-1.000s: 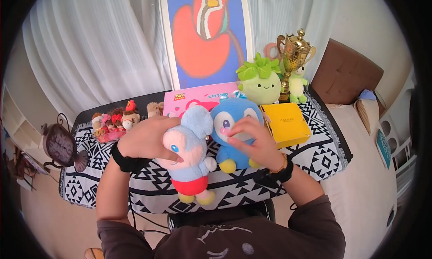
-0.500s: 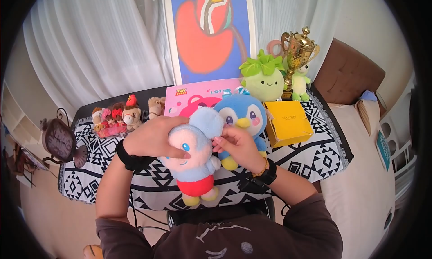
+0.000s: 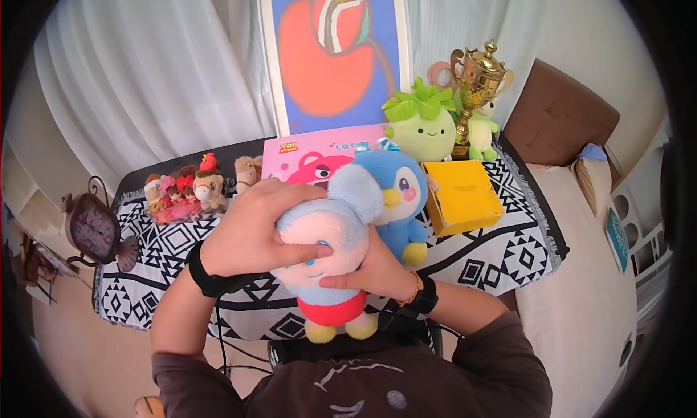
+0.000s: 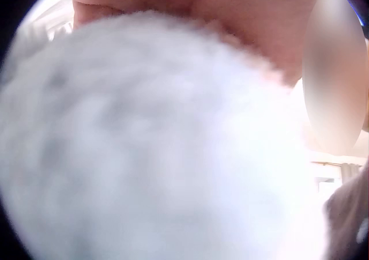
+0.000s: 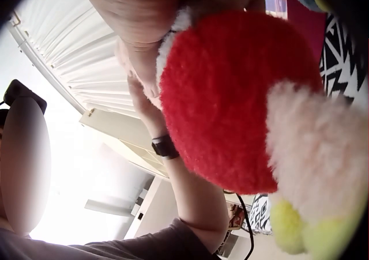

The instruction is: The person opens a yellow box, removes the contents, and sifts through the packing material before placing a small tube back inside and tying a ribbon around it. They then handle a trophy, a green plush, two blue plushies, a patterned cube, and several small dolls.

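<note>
Above the near edge of the surface (image 3: 501, 262), both hands hold the plush mouse (image 3: 327, 258) upright: left hand (image 3: 254, 233) wrapped over head, right hand (image 3: 370, 269) cupping body from the penguin (image 3: 396, 200) side, feet twd person.

Penguin plush (image 3: 396, 200), yellow box (image 3: 462, 197), trophy (image 3: 475, 84)

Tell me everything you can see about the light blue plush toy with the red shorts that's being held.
The light blue plush toy is soft and fuzzy, with big round ears, a pale pink face, red shorts and yellow feet. It is held roughly upright above the near edge of the patterned tablecloth, feet hanging down. The left hand grips its head from the side, fingers across the face; the right hand grips under its chin. Its ear overlaps the blue penguin plush behind it.
</note>
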Motion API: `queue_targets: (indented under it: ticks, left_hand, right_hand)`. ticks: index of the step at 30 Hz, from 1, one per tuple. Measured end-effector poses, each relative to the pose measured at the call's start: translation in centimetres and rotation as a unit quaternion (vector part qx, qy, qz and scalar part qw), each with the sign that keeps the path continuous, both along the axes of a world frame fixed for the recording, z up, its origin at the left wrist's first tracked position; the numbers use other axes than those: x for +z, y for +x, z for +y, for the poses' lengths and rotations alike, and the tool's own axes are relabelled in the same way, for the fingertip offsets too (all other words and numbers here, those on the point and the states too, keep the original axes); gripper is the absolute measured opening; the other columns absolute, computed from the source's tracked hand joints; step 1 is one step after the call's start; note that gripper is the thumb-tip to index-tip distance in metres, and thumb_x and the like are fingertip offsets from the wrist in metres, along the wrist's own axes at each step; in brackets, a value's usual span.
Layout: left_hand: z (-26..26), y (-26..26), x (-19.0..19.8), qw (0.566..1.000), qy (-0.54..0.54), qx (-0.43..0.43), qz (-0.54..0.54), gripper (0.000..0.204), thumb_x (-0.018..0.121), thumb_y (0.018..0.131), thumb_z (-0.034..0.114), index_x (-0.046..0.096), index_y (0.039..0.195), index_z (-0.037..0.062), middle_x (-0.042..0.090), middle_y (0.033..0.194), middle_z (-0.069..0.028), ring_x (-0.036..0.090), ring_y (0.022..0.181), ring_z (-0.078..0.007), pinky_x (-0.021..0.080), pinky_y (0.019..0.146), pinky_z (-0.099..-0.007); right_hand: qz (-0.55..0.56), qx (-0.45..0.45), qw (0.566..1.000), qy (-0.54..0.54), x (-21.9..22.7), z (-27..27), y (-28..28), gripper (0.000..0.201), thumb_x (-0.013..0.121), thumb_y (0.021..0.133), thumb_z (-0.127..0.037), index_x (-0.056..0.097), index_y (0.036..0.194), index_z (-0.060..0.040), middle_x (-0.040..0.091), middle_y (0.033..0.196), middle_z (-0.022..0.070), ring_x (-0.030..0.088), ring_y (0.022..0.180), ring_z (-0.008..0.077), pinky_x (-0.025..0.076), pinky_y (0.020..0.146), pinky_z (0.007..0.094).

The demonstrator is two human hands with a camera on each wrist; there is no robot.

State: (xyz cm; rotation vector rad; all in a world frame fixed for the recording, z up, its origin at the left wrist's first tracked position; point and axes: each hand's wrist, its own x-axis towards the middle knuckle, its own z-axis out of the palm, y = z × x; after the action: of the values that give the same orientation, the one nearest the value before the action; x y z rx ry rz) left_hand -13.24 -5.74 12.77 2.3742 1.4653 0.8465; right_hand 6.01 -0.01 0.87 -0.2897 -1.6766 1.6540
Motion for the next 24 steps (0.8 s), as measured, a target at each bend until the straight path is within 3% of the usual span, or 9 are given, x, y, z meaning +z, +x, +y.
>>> queue_targets:
  ticks: [2, 6, 8, 10, 13, 14, 17, 20, 24]
  left_hand:
    - [0.1, 0.7, 0.5, 0.999, 0.019, 0.004, 0.039, 0.064, 0.082, 0.063, 0.033, 0.060, 0.115, 0.0041, 0.063, 0.105, -0.0144, 0.059, 0.097, -0.0304, 0.045, 0.085, -0.0371]
    - [3.7, -0.8, -1.2, 0.947, -0.137, -0.059, -0.286, 0.047, 0.049, 0.096, 0.039, 0.053, 0.125, 0.0025, 0.063, 0.110, -0.0085, 0.056, 0.101, -0.0168, 0.044, 0.089, -0.0317]
    - [6.2, -1.2, -3.4, 0.960, -0.128, -0.048, -0.243, 0.043, 0.046, 0.099, 0.030, 0.048, 0.129, 0.0000, 0.060, 0.116, -0.0115, 0.055, 0.107, -0.0190, 0.045, 0.090, -0.0328]
    - [8.2, -0.1, -5.8, 0.969, -0.147, 0.059, -0.192, 0.053, 0.055, 0.095, 0.027, 0.037, 0.136, -0.0006, 0.052, 0.126, -0.0157, 0.053, 0.114, -0.0227, 0.044, 0.094, -0.0352]
    - [10.1, 2.1, -8.9, 0.948, -0.189, 0.036, -0.253, 0.070, 0.066, 0.088, 0.024, 0.025, 0.141, 0.0011, 0.046, 0.132, -0.0199, 0.050, 0.118, -0.0262, 0.043, 0.098, -0.0368]
    - [10.9, 2.4, -10.1, 0.939, -0.209, 0.000, -0.275, 0.092, 0.077, 0.078, 0.027, 0.016, 0.142, -0.0011, 0.046, 0.128, -0.0221, 0.050, 0.119, -0.0288, 0.045, 0.097, -0.0372]
    - [11.1, 4.3, -11.4, 0.951, -0.147, -0.020, -0.271, 0.100, 0.082, 0.071, 0.026, 0.016, 0.140, -0.0027, 0.047, 0.127, -0.0226, 0.051, 0.117, -0.0290, 0.044, 0.098, -0.0378]
    - [10.6, 5.2, -11.2, 0.932, -0.156, 0.042, -0.324, 0.098, 0.086, 0.066, 0.022, 0.023, 0.136, -0.0038, 0.050, 0.124, -0.0214, 0.052, 0.117, -0.0278, 0.043, 0.098, -0.0375]
    - [7.8, 4.0, -9.1, 0.938, -0.130, 0.131, -0.293, 0.088, 0.086, 0.063, 0.015, 0.033, 0.131, -0.0033, 0.053, 0.120, -0.0189, 0.053, 0.112, -0.0245, 0.045, 0.095, -0.0355]
  right_hand:
    - [-0.010, -0.012, 1.000, 0.004, 0.1, 0.7, 1.0, 0.092, 0.085, 0.067, -0.019, 0.029, 0.137, -0.0019, 0.044, 0.132, 0.0107, 0.042, 0.125, 0.0199, 0.036, 0.105, 0.0376]
    - [-0.022, -0.035, 0.998, 0.048, 2.2, 2.8, 4.4, 0.083, 0.085, 0.066, -0.010, 0.037, 0.134, -0.0015, 0.051, 0.128, 0.0093, 0.050, 0.118, 0.0203, 0.042, 0.100, 0.0374]
    - [0.032, -0.097, 0.995, -0.001, 3.1, 3.6, 6.5, 0.075, 0.080, 0.069, -0.005, 0.040, 0.132, -0.0016, 0.054, 0.126, 0.0098, 0.052, 0.116, 0.0209, 0.043, 0.098, 0.0381]
    - [0.053, -0.122, 0.988, -0.080, 3.8, 4.5, 9.1, 0.073, 0.078, 0.071, -0.002, 0.039, 0.133, -0.0026, 0.053, 0.127, 0.0103, 0.052, 0.116, 0.0211, 0.044, 0.099, 0.0385]
    - [0.102, -0.157, 0.967, -0.174, 3.6, 5.8, 13.3, 0.072, 0.073, 0.073, 0.003, 0.038, 0.135, -0.0043, 0.052, 0.129, 0.0107, 0.052, 0.117, 0.0214, 0.044, 0.098, 0.0389]
    - [0.131, -0.168, 0.957, -0.195, 3.2, 6.2, 14.3, 0.071, 0.071, 0.073, 0.004, 0.038, 0.135, -0.0052, 0.051, 0.129, 0.0106, 0.052, 0.118, 0.0215, 0.044, 0.098, 0.0389]
    - [0.099, -0.212, 0.957, -0.171, 1.7, 6.7, 15.6, 0.069, 0.069, 0.074, 0.001, 0.037, 0.136, -0.0028, 0.051, 0.130, 0.0119, 0.052, 0.118, 0.0247, 0.044, 0.098, 0.0394]
    - [0.015, -0.226, 0.968, -0.110, -0.6, 7.3, 15.6, 0.070, 0.068, 0.075, 0.001, 0.035, 0.136, -0.0020, 0.049, 0.132, 0.0116, 0.050, 0.120, 0.0255, 0.042, 0.101, 0.0404]
    - [0.063, -0.154, 0.958, -0.235, 0.9, 6.5, 13.2, 0.074, 0.072, 0.070, 0.006, 0.038, 0.135, -0.0052, 0.052, 0.129, 0.0087, 0.049, 0.120, 0.0237, 0.040, 0.101, 0.0379]
